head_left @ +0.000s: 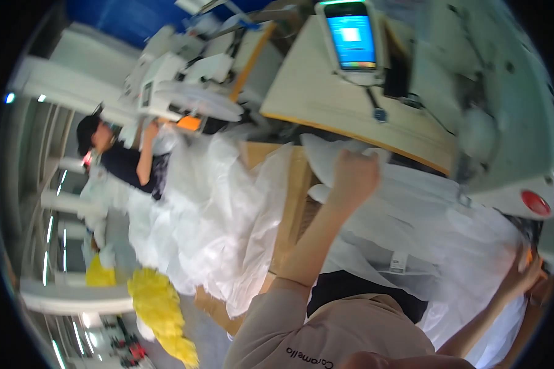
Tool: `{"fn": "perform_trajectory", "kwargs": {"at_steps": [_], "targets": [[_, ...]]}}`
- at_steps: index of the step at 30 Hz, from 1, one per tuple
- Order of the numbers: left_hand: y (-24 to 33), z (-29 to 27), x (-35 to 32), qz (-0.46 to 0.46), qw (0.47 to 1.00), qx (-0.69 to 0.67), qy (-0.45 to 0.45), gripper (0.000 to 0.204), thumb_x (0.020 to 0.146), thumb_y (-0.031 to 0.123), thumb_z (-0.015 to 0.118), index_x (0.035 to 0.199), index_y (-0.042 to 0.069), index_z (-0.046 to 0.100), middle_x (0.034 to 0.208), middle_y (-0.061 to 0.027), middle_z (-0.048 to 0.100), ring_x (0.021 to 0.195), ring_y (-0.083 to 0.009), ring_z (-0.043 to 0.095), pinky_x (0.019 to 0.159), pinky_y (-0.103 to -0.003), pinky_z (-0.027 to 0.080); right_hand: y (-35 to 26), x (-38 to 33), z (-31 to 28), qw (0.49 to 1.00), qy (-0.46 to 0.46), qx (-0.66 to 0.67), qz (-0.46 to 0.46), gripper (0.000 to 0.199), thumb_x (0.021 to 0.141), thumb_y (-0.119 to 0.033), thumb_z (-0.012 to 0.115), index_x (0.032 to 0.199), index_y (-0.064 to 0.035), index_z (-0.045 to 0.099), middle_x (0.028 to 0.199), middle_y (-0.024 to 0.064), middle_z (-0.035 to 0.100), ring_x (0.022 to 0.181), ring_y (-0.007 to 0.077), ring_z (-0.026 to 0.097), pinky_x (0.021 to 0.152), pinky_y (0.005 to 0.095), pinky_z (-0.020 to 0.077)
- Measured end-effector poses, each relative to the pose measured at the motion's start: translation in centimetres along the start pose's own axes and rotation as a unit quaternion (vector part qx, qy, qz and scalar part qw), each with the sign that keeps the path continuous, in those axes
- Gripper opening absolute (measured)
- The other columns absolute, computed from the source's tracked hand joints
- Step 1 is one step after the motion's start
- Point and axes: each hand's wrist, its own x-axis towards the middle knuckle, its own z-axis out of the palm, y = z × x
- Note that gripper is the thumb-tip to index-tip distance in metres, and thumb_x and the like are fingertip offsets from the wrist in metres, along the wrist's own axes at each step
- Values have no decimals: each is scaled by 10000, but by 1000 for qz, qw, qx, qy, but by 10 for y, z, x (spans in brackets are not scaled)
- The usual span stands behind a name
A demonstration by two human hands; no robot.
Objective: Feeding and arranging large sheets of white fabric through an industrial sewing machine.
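A sheet of thin white fabric (381, 209) spreads across my lap and up to the sewing machine (511, 184) at the right. My left hand (356, 172) is closed in a fist on its far edge, beside the table's front edge. At the far right, my right hand (523, 273) is by the fabric's right end, below the machine's red oval button (535, 202). Its fingers are bent around something with a small orange part, blurred and partly hidden. A small white label (398, 262) lies on the fabric near my waist.
A large heap of white fabric (221, 209) lies to the left over a cardboard box (297, 184). A lit handheld screen (351, 37) stands on the pale table (308, 80). At the left, another person (126, 157) works at a machine. Yellow fabric (160, 307) lies at lower left.
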Motion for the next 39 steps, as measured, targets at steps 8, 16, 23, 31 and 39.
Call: {"fn": "perform_trajectory", "kwargs": {"at_steps": [8,16,23,31,39], "targets": [[-1,11,-43,-223,970,-5,-99,156,762,145,575,874,42,539,648,-70,619,591,-225,633,498,-352,476,-106,-9,25,897,-338,276,68,228,918,-187,530,1048,-5,572,1025,152,608,949,252,570,855,327,424],[-44,6,-51,-293,956,-12,-26,155,753,93,551,898,41,568,726,-84,635,628,-231,642,541,-350,490,-76,-48,94,965,-155,196,78,398,977,-321,367,1184,-3,485,1039,199,618,905,295,622,718,367,499],[-87,-26,-65,-52,933,-173,311,339,724,32,565,1059,65,601,1122,-102,583,1050,-254,550,967,-475,369,-55,-40,82,935,-196,277,101,343,960,-207,431,1251,-27,413,1242,162,510,1138,255,495,966,318,351],[-74,-61,-83,-17,949,51,311,281,748,-37,626,997,87,667,904,-68,610,798,-225,589,726,-341,482,-129,4,35,805,-170,544,167,244,785,8,644,1000,-22,533,831,57,551,806,160,564,698,264,448],[-36,-39,-39,-21,961,-96,259,231,803,7,561,1002,92,643,866,-70,566,729,-203,547,599,-287,437,-84,-1,2,806,-192,543,136,149,795,-62,637,926,-14,585,1009,81,584,961,188,569,780,272,435]]}}
